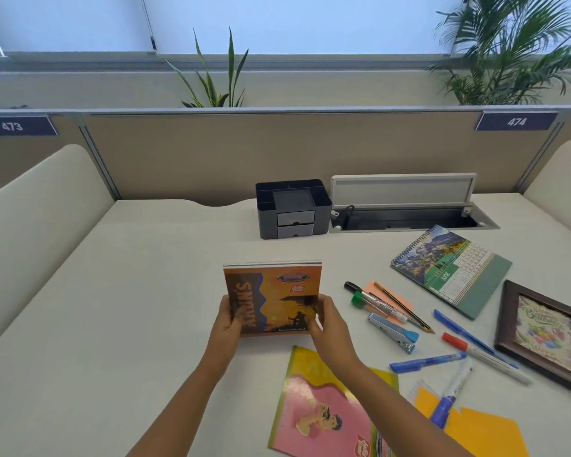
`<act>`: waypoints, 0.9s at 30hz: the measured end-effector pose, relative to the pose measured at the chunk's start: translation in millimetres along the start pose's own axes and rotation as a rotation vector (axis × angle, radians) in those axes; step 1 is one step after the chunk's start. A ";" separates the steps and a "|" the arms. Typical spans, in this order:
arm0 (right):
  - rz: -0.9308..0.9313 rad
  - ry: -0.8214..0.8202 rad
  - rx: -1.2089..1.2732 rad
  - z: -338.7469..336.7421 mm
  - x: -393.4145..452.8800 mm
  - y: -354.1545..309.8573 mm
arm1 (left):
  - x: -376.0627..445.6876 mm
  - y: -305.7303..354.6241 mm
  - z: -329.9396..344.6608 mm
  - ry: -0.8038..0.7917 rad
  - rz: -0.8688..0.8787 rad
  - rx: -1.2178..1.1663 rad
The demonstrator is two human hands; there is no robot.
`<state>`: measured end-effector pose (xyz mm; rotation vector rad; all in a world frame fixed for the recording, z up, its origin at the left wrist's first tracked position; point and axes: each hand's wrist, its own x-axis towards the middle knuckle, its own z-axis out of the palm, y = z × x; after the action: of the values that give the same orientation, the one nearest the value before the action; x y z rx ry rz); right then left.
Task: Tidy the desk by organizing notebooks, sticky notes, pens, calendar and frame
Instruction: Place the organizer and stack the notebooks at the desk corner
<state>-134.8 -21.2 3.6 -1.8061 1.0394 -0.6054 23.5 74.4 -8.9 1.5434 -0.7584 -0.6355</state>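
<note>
An orange notebook stack [274,291] stands near the desk's middle, gripped at its left edge by my left hand [227,319] and at its right edge by my right hand [327,321]. A pink and yellow notebook [320,413] lies flat in front, under my right forearm. To the right lie an orange sticky note pad [399,300], several pens and markers [426,362], a pencil [406,308], a small stapler [393,331] and yellow sticky notes [475,427]. A spiral desk calendar [449,268] lies flat farther right. A dark wooden picture frame [544,334] lies at the right edge.
A dark grey desk organiser [292,207] with two small drawers stands at the back. Beside it, an open cable hatch [406,219] is sunk in the desk [112,308]. A beige partition and plants rise behind. Padded side panels flank the desk.
</note>
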 end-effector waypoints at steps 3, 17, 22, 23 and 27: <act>0.048 -0.119 -0.411 -10.2 -14.5 2.7 | 1.1 -2.3 1.2 0.079 -0.045 -0.098; 0.011 -0.313 -0.757 -23.0 -21.9 47.1 | -0.2 4.1 -0.7 0.335 -0.275 -0.235; -0.030 -0.243 -0.754 -21.3 -20.1 45.6 | -7.9 -2.0 -3.5 0.335 -0.317 -0.213; -0.036 -0.240 -0.740 -21.4 -20.0 44.9 | -8.2 -4.3 -4.0 0.337 -0.326 -0.212; -0.047 -0.249 -0.707 -22.9 -17.5 39.9 | -10.8 -9.7 -3.5 0.358 -0.347 -0.195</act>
<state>-176.9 -25.4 -21.4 -2.4414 1.1179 -0.0130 20.4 85.4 -18.5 1.5613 -0.1537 -0.6405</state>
